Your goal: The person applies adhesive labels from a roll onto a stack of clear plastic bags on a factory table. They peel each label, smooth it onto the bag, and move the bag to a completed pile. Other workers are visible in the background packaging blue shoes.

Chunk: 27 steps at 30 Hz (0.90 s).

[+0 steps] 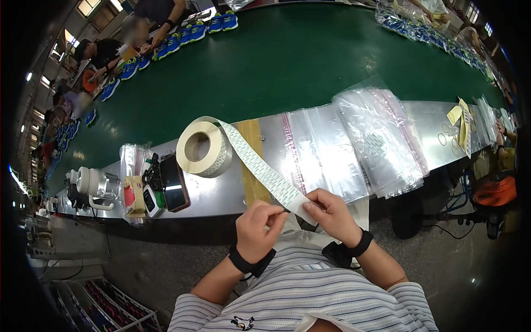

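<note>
A roll of white label tape (203,148) stands on edge on the metal work surface (221,191). Its loose strip (259,166) runs down toward me. My right hand (327,214) pinches the end of the strip between thumb and fingers. My left hand (259,228) is closed at the same end, fingertips touching the strip's edge as if peeling a label. Both wrists wear black bands. Stacks of clear plastic bags (369,138) with red-edged seals lie just beyond my hands, to the right of the roll.
A phone (175,183), a small device and a white mug (95,183) sit at the left of the surface. Yellow notes (462,123) lie at the right. Beyond runs a green conveyor (287,61) with blue shoes (166,44); other people work along it.
</note>
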Tool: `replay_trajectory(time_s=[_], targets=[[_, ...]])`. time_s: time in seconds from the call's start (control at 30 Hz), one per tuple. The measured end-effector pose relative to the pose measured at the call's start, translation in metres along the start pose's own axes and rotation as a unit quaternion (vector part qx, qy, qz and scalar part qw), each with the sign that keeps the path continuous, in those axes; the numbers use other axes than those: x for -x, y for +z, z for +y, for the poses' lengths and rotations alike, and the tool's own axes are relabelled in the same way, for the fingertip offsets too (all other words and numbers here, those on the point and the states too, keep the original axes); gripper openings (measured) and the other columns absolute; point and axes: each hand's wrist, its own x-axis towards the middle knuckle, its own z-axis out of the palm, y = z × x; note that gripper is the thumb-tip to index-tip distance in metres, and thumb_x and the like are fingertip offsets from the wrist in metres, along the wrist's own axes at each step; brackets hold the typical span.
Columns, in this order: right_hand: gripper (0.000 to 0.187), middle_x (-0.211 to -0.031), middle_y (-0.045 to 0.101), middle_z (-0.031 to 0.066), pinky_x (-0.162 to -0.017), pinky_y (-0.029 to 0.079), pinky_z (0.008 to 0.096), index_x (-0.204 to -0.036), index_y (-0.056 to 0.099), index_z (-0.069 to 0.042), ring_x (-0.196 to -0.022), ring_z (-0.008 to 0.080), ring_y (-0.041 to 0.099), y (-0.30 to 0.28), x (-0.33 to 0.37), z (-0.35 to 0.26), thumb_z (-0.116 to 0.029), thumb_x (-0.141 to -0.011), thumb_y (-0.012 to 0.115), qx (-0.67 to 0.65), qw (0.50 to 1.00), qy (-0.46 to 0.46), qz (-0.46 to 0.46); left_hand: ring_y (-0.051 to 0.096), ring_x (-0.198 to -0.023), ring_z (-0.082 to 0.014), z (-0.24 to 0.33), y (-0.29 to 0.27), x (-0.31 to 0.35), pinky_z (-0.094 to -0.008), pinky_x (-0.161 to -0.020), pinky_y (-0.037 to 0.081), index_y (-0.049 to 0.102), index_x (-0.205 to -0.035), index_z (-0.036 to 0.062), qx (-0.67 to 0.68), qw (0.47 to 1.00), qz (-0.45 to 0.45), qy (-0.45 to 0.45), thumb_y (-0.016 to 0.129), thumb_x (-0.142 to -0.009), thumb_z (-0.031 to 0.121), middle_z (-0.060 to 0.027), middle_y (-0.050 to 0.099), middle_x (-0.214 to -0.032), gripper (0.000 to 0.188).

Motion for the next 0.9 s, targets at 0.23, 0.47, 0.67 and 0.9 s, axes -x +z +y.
replay_trajectory(time_s=[0.23, 0.47, 0.67, 0.9], targets=[[0.016, -0.084, 0.058, 0.009, -0.064, 0.045, 0.0283, -0.101, 0.063, -0.001, -0.074, 0.0162, 0.057, 0.009, -0.006, 0.0, -0.001, -0.085, 0.06, -0.031, 0.995, -0.081, -0.055, 0.062, -0.083, -0.0203, 0.005, 0.008, 0.01, -0.0277, -0.071, 0.052, 0.059, -0.11, 0.0, 0.136, 0.983, -0.065, -0.1, 0.069, -0.08, 0.006, -0.012, 0.06, -0.104, 0.032], [0.02, -0.071, 0.055, 0.0098, -0.058, 0.044, 0.0317, -0.104, 0.063, -0.003, -0.063, 0.0213, 0.054, 0.016, -0.014, -0.012, -0.002, -0.084, 0.058, 0.147, 0.973, -0.177, -0.036, 0.063, -0.075, -0.0217, -0.008, 0.006, 0.005, -0.029, -0.065, 0.049, 0.066, -0.096, 0.0039, 0.086, 0.992, -0.029, -0.083, 0.065, -0.087, 0.017, -0.0086, 0.063, -0.086, 0.016], [0.014, -0.087, 0.06, 0.0072, -0.071, 0.044, 0.0286, -0.1, 0.062, 0.0, -0.078, 0.0163, 0.054, 0.011, -0.01, -0.024, -0.005, -0.09, 0.054, 0.003, 0.994, -0.08, -0.069, 0.063, -0.078, -0.0271, -0.023, 0.021, 0.005, -0.0316, -0.067, 0.05, 0.064, -0.097, 0.0014, 0.082, 0.996, 0.024, -0.007, 0.06, -0.089, 0.015, -0.0119, 0.064, -0.09, 0.017], [0.013, -0.08, 0.056, 0.0012, -0.066, 0.043, 0.0239, -0.101, 0.061, 0.0, -0.074, 0.0095, 0.05, -0.003, -0.001, -0.001, -0.007, -0.091, 0.057, -0.016, 0.998, 0.034, -0.052, 0.049, -0.075, -0.0046, -0.037, 0.015, -0.007, -0.0203, -0.066, 0.042, 0.061, -0.104, -0.004, 0.345, 0.912, -0.031, -0.218, 0.05, -0.098, 0.019, 0.0004, 0.058, -0.082, 0.026]])
